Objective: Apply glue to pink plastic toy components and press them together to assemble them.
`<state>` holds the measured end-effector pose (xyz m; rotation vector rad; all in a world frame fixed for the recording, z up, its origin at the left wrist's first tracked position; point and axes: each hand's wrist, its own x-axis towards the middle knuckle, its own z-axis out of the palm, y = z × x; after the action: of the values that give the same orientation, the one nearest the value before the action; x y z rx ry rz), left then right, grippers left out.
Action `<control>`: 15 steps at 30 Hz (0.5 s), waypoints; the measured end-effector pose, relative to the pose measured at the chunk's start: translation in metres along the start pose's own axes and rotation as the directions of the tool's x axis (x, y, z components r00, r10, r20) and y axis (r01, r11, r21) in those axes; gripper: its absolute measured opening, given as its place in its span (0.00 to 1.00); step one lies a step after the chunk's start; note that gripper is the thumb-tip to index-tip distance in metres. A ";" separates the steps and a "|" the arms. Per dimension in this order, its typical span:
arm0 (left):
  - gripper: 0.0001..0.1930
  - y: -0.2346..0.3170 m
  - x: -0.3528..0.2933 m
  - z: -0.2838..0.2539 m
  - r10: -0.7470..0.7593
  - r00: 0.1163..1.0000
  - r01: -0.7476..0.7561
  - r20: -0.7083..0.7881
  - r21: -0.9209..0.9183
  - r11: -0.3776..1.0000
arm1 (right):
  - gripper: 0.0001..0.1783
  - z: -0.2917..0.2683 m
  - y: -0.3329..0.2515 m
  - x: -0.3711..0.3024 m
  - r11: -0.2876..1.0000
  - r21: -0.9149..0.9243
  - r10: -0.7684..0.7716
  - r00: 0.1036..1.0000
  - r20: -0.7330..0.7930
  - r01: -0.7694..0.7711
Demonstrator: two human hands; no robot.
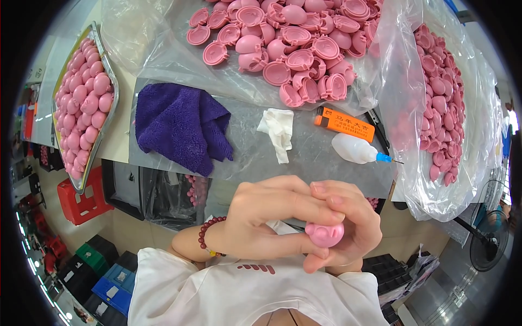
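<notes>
In front of my chest, a small round pink plastic figure (326, 236) with little raised bumps is gripped by both hands. My left hand (261, 212) holds it from the left between bent fingers and thumb. From the right, the fingers of my right hand (361, 220) curl round its back and top, hiding part of it. Beyond my hands on the grey work surface (244, 168) lie a crumpled white cloth (280, 130), a white squeeze bottle (353, 149) with a blue needle tip, an orange marker-like stick (344, 124) and a black cutter-like tool (379, 130).
A purple towel (182, 125) lies at the left of the work surface. Loose pink half shells (299, 54) heap on clear plastic at the back. A tray (111, 108) of pink balls stands far left; a clear bag (402, 92) of pink parts sits right, above a fan (486, 244).
</notes>
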<state>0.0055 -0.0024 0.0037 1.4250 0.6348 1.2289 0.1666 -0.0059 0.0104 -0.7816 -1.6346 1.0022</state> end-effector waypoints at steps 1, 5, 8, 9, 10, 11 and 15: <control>0.19 0.000 -0.001 0.001 0.001 1.000 -0.001 0.002 0.000 1.000 | 0.37 -0.001 -0.001 0.000 1.000 -0.019 0.018 1.000 -0.009 -0.018; 0.20 -0.005 -0.006 0.008 -0.344 0.912 0.390 0.221 -0.726 0.567 | 0.29 0.007 -0.001 0.001 0.983 -0.082 -0.179 0.958 -0.223 0.164; 0.20 -0.008 -0.013 0.010 -0.413 0.822 0.540 0.392 -0.769 0.343 | 0.24 -0.014 0.000 0.002 0.833 -0.356 -0.364 0.904 0.222 0.423; 0.21 -0.010 -0.014 0.009 -0.379 0.810 0.571 0.447 -0.748 0.338 | 0.19 -0.016 -0.008 0.003 0.826 -0.409 -0.309 0.918 0.249 0.389; 0.23 -0.011 -0.014 0.009 -0.339 0.794 0.603 0.504 -0.725 0.332 | 0.19 -0.014 -0.010 0.003 0.826 -0.411 -0.307 0.919 0.247 0.387; 0.23 -0.011 -0.014 0.011 -0.339 0.793 0.604 0.506 -0.725 0.331 | 0.16 -0.011 -0.011 0.002 0.872 -0.386 -0.268 0.953 0.141 0.302; 0.26 -0.008 -0.010 0.016 -0.342 0.823 0.565 0.453 -0.711 0.418 | 0.15 -0.013 -0.014 0.006 0.930 -0.325 -0.163 0.985 0.061 0.174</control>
<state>0.0194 -0.0152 -0.0051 0.4861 0.1649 0.6932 0.1775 -0.0038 0.0270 -0.8301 -1.8913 0.6297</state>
